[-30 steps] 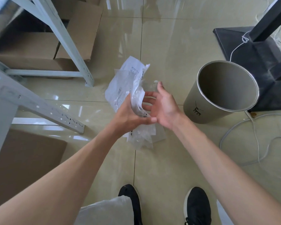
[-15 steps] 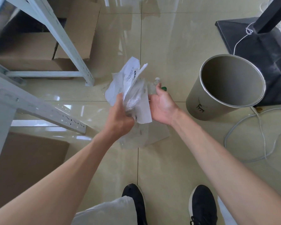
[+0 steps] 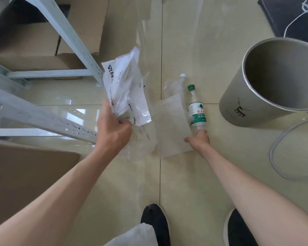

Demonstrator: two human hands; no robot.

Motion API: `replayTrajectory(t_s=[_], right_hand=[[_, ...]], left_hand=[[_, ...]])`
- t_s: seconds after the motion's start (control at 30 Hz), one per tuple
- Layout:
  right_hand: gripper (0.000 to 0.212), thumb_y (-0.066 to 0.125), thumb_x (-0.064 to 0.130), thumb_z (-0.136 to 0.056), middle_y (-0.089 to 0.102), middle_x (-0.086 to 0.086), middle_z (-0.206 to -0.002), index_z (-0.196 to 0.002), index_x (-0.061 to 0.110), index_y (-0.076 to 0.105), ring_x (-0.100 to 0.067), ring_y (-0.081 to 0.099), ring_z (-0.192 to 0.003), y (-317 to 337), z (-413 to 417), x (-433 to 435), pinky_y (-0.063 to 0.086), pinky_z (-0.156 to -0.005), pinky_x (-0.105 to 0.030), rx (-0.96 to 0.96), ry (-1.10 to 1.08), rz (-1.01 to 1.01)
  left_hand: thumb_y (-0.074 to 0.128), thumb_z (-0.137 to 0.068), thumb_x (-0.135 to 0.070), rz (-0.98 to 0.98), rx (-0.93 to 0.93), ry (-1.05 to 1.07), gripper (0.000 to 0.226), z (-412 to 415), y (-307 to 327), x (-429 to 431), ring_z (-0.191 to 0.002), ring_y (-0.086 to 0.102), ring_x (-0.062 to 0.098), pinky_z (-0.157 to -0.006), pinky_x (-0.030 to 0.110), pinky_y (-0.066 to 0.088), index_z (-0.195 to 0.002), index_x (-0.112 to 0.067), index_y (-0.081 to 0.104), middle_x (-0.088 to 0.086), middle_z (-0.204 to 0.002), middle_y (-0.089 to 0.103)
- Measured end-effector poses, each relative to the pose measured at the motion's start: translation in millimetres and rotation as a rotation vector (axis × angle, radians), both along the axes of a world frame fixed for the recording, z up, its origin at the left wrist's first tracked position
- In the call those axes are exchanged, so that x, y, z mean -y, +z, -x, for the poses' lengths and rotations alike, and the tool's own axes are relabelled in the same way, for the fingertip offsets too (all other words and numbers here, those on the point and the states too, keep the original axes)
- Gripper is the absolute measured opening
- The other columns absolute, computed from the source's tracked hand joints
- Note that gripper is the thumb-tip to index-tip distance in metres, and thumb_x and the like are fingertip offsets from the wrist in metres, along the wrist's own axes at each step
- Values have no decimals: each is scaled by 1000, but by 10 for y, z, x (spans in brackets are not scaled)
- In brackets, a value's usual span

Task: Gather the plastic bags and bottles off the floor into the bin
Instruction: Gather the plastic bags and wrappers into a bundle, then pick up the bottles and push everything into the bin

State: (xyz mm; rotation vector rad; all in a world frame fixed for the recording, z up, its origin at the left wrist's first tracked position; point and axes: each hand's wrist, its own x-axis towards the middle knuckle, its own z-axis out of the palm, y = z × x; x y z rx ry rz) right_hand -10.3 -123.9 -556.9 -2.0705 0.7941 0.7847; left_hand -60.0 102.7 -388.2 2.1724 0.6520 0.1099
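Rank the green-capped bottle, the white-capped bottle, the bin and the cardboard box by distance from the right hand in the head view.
1. Green-capped bottle: at the right hand's fingertips.
2. White-capped bottle: just beyond, slightly left.
3. Bin: off to the right.
4. Cardboard box: far left, under the shelf frame.

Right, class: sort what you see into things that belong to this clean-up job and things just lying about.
Part of the job:
- plastic bags bunched in the left hand
- green-capped bottle at the right hand
- clear bottle and flat clear bag on the floor
- bin

Lying about:
- cardboard boxes
- metal shelf frame
- grey cable
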Motion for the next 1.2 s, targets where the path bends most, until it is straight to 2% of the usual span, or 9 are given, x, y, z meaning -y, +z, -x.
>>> replayTrajectory(t_s=[0.1,0.17,0.27,0.43,0.53,0.63,0.8,1.03,1.2], right_hand=[[56,75,18,-80,61,-15,-127,-128,4,50,-33,58,-116,-28,17,-52,42,-104,-39,-2,33,76],[9,69,12,-83,67,-16,-100,-84,7,62,-27,60,-86,103,66,-36,46,-77,-29,107,-21,5],[30,58,8,-83,46,-7,-65,-59,14,41,-20,41,-65,381,205,-87,28,-54,-29,306,-182,-224],[7,59,18,-71,52,-11,-81,-78,17,56,-22,51,-73,1117,146,-381,38,-56,-28,294,-406,-886],[34,43,36,-98,65,-11,-87,-92,8,62,-21,61,-77,1520,105,-609,46,-64,-28,154,-271,-1212],[62,16,48,-104,68,-14,-97,-95,6,60,-21,67,-81,1616,133,-743,48,-76,-30,86,-200,-1219],[85,1,67,-95,64,-15,-129,-128,18,61,-29,59,-124,1694,214,-741,42,-110,-43,42,6,-1190],[103,-4,82,-82,75,-7,-98,-111,14,67,-20,72,-89,1701,140,-617,55,-83,-32,-178,-34,-1268],[109,-4,86,-78,69,-7,-123,-131,16,61,-26,66,-107,1695,116,-618,51,-93,-39,-264,104,-1275]], left_hand=[[46,-80,10,39,1,-11,42,-25,-47,27,-61,46,11,-40,12,39,-117,-8,51,-1,-82,52],[47,-80,11,75,-13,-47,44,-45,-45,53,-64,48,12,-42,11,40,-119,-8,51,3,-86,55],[49,-80,10,142,-78,-121,49,-32,-15,75,-69,55,12,-46,9,42,-122,-14,53,6,-91,63],[42,-77,13,217,-153,-230,56,59,62,117,-79,58,20,-60,27,47,-124,-16,54,4,-91,62],[48,-75,6,245,-152,-258,59,60,113,120,-94,66,20,-80,36,56,-128,-18,57,2,-103,69],[56,-70,-10,326,-145,-230,55,71,175,133,-107,68,24,-94,50,56,-124,-20,63,4,-113,73],[75,-75,-57,488,-158,-274,69,85,289,238,-108,71,19,-90,37,57,-131,-20,56,3,-118,70],[73,-64,-30,329,-154,-226,56,69,252,183,-93,73,28,-81,55,60,-115,-11,61,14,-104,71],[88,-72,-36,460,-131,-297,61,85,331,222,-79,76,7,-60,15,56,-117,-3,63,-3,-87,77]])
